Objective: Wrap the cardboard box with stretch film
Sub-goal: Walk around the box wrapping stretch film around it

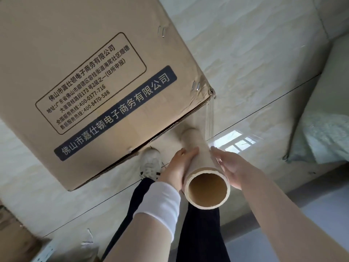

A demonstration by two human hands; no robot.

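Cardboard box (90, 72), upper left on the tiled floor (255, 53), shows a printed face and a crumpled, stapled corner. Left hand (176, 168) and right hand (229, 168) lie flat, fingers straight, pressing the film roll (200, 157) between them, probably so it can spin. A stretched film strip (208, 118) joins the roll to the box corner.
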